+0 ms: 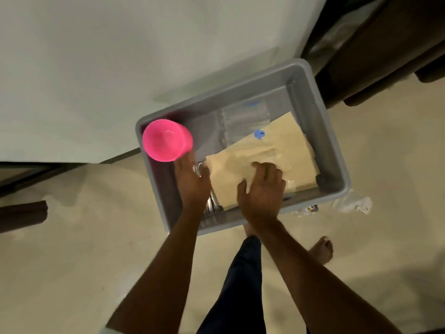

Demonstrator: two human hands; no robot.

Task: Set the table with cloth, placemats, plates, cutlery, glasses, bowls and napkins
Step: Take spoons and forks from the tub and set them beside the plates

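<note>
Both hands (261, 189) in grey bin (334, 145)

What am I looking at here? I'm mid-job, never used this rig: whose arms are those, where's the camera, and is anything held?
No machine here: a person wears one camera on the head, looking down at their own arms. A grey bin sits on the floor beside a white-covered table. In it lie a beige packet in clear wrap, a clear packet and some metal cutlery. The left hand holds a pink cup; the exact grip is blurred. The right hand rests on the beige packet, fingers curling at its top.
</note>
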